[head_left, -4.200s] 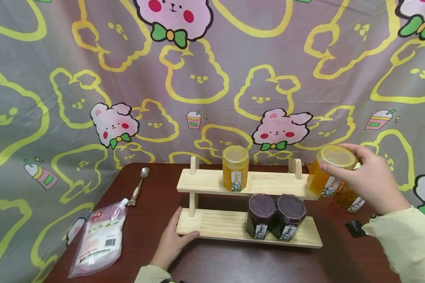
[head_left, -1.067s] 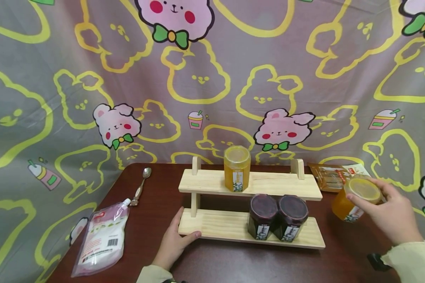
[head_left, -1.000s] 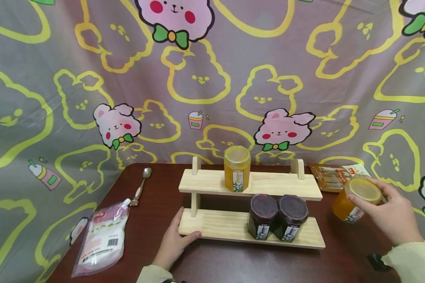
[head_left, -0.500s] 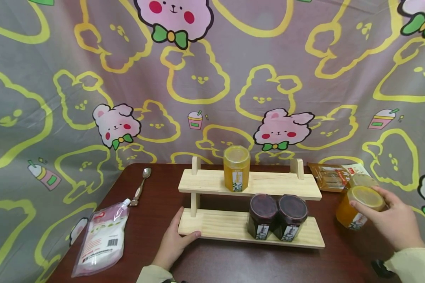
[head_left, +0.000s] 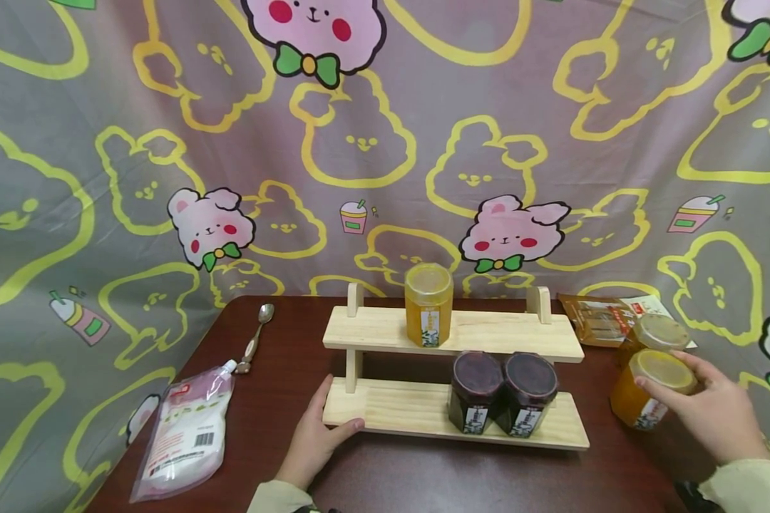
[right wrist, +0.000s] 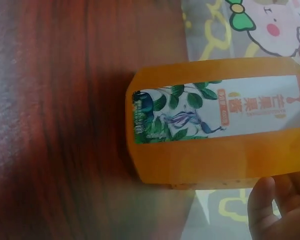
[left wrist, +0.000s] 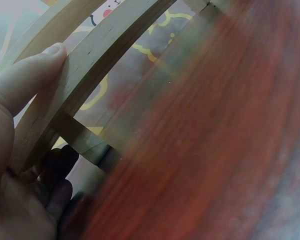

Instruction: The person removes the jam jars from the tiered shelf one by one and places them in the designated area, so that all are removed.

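Observation:
My right hand point(head_left: 712, 413) grips an orange mango jam jar point(head_left: 629, 395) around its upper part, thumb on one side and fingers on the other. The jar stands upright, low at the table to the right of a two-tier wooden rack point(head_left: 398, 410); its label faces the right wrist view. With my left hand point(head_left: 314, 438) I hold the left end of the rack's lower board, thumb on the board and fingers curled behind it. Another yellow jam jar point(head_left: 428, 313) sits on the upper board. Two dark purple jars point(head_left: 475, 392) stand side by side on the lower board.
Right behind the held jar stands another jar point(head_left: 661, 331), partly hidden. A brown snack packet point(head_left: 593, 320) lies at the back right. To the left are a spoon point(head_left: 253, 338) and a white spouted pouch point(head_left: 189, 434). A patterned cloth point(head_left: 385, 142) hangs behind the table.
My right hand has carried the mango jam jar from beside the upper board's right end, rightward and down to the table, uncovering the snack packet. My left hand stays on the rack.

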Demonstrator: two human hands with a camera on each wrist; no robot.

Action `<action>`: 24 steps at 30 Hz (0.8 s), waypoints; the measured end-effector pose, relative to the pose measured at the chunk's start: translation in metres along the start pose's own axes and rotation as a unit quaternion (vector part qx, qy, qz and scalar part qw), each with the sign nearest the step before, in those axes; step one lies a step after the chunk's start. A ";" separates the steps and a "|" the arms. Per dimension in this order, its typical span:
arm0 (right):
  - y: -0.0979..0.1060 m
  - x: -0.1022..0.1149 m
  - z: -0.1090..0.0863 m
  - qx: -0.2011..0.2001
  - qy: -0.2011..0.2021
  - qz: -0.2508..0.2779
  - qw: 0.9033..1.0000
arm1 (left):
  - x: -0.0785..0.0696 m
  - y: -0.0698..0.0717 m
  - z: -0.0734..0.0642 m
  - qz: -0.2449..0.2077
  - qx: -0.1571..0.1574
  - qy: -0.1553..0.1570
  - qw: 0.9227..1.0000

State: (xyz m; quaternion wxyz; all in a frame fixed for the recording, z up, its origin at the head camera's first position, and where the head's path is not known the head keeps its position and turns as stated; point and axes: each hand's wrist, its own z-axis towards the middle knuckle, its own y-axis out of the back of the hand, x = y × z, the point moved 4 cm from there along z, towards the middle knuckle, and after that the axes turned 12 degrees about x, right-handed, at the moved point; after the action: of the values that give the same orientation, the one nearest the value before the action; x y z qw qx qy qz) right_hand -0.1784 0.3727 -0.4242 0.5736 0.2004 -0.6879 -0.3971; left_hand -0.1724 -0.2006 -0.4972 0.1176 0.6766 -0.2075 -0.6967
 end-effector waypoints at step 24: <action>-0.002 -0.015 0.000 0.005 0.028 0.022 0.999 | -0.001 -0.001 -0.001 0.001 -0.004 -0.004 1.000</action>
State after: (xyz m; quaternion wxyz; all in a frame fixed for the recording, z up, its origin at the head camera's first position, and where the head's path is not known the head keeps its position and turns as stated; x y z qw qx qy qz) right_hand -0.1751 0.3825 -0.4346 0.6001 0.1996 -0.6777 -0.3751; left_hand -0.1713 -0.1997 -0.4964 0.1204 0.6728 -0.2060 -0.7003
